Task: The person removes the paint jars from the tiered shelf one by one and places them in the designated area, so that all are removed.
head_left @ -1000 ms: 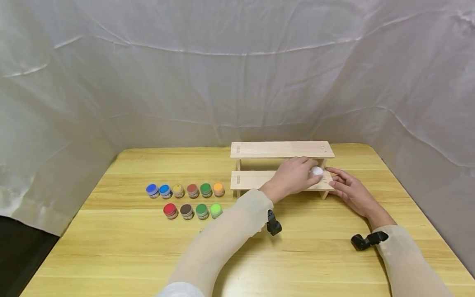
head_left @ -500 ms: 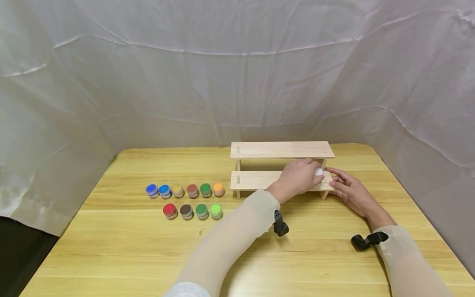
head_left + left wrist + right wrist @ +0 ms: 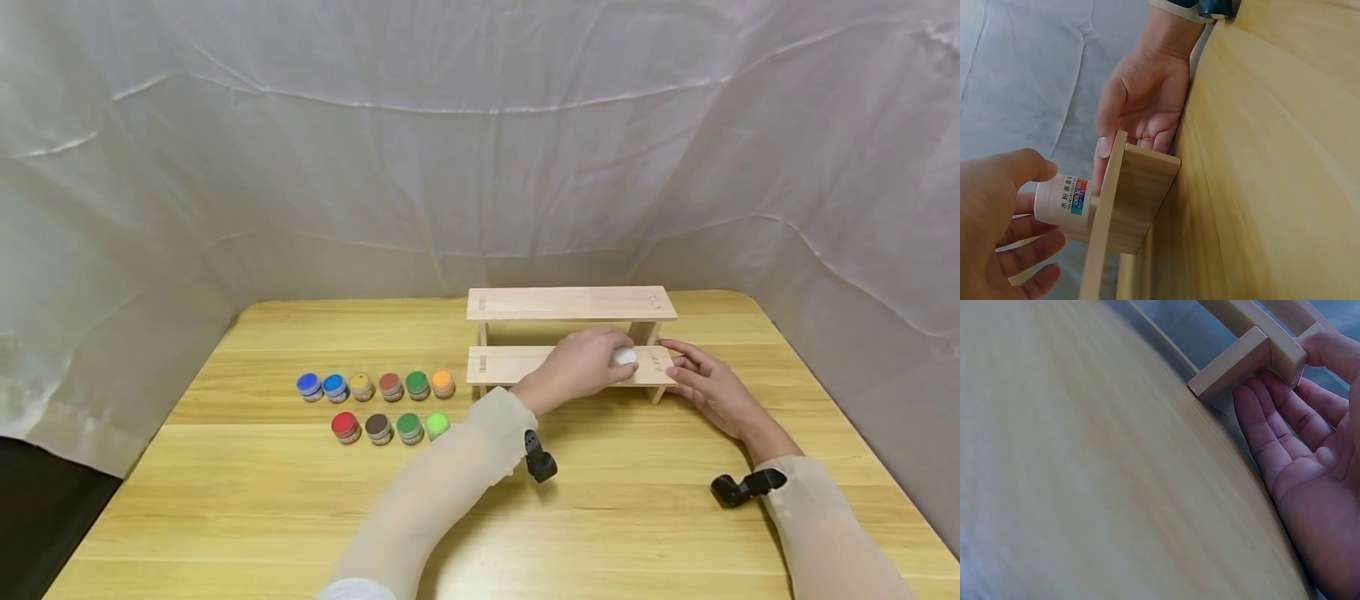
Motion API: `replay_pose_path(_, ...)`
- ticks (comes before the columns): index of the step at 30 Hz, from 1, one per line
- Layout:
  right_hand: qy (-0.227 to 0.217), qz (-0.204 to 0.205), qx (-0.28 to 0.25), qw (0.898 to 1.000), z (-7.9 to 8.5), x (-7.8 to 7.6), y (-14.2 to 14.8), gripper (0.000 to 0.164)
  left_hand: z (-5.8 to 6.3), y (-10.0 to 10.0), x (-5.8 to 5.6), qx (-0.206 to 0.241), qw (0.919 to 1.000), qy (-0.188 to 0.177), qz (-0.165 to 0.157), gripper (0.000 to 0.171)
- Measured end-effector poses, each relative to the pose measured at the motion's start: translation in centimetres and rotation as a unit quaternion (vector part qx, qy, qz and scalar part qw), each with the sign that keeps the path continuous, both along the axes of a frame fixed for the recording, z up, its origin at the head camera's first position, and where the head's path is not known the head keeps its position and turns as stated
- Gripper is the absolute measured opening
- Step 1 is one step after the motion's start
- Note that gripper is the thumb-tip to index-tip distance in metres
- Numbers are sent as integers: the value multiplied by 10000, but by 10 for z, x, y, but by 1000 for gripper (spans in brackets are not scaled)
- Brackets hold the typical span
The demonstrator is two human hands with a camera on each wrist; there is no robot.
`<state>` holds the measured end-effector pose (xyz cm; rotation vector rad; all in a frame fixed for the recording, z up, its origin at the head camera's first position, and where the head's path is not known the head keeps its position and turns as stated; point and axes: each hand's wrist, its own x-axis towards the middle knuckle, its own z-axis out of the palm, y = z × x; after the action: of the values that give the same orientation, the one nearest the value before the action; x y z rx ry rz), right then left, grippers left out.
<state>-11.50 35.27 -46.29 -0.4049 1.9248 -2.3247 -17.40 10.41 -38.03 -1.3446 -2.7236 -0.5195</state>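
A white-lidded paint jar (image 3: 624,356) is between the thumb and fingers of my left hand (image 3: 581,367), over the right part of the lower board of a two-step wooden shelf (image 3: 517,364). In the left wrist view, the white jar (image 3: 1065,203) has a printed label, and its base is at the board's surface; whether it fully rests there I cannot tell. My right hand (image 3: 712,392) holds the right end of the lower board. In the right wrist view, its thumb lies against the board's edge, with the fingers (image 3: 1279,422) beneath, near the wooden leg (image 3: 1235,365).
To the shelf's left, several paint jars stand on the wooden table (image 3: 600,517) in two rows, including a blue jar (image 3: 309,385), an orange jar (image 3: 442,383) and a red jar (image 3: 346,427). Grey cloth (image 3: 480,167) hangs behind the table and at its sides.
My left hand, holding the white jar, first shifted slightly right, then moved back left and a little nearer along the lower board. My right hand stayed at the shelf's end.
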Motion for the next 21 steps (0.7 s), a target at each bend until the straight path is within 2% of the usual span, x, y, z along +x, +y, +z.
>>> replay_pose_path(7,-12,-17,-5,10000,0,0,0,54,6,-32,4,267,9996,23,-63,35)
replay_pose_path(13,40,9,-27,10000,0,-1,1,56,13,-68,9,422,9989,135,-144,36)
replay_pose_path(21,72,59,-57,9999,1,-1,0,56,17,-121,14,458,9989,115,-5,37)
